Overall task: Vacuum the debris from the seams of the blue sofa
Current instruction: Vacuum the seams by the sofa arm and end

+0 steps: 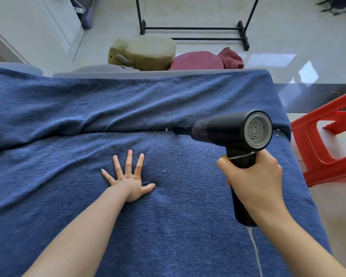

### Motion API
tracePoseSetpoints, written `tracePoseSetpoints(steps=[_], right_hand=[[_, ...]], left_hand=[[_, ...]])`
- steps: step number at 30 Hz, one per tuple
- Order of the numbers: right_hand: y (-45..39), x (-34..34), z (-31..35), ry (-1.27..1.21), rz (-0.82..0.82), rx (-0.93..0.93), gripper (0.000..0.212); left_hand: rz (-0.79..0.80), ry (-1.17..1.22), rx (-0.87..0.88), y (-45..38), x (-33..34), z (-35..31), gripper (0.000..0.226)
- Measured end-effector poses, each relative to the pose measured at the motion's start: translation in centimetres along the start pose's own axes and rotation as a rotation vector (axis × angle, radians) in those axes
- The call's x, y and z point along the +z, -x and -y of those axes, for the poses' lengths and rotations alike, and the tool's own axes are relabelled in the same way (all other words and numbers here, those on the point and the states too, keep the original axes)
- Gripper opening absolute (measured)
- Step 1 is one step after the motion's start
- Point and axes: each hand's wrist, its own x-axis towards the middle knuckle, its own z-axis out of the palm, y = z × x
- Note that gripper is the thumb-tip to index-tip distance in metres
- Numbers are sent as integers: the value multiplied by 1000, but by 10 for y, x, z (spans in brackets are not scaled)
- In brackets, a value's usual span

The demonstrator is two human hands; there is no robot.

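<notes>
Blue sofa, vacuum nozzle tip blurred

Bare forearms, no sleeves

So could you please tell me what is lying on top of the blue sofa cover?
The left hand presses flat on the blue sofa cover, with white specks nearby; anything under the palm is hidden.

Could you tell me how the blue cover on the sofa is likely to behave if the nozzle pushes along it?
The blue cover is probably floppy: it lies in loose folds near the seam. It may bunch ahead of the handheld vacuum, which may be why the left hand presses flat on it. Its nubby weave looks grippy, not slippery.
</notes>
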Motion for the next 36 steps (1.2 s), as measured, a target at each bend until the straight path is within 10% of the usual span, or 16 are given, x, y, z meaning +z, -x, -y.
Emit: tracePoseSetpoints(steps=[36], right_hand=[[-7,0,20,-59,45,-61,21]], left_hand=[[-26,-2,-16,-8,6,2,102]])
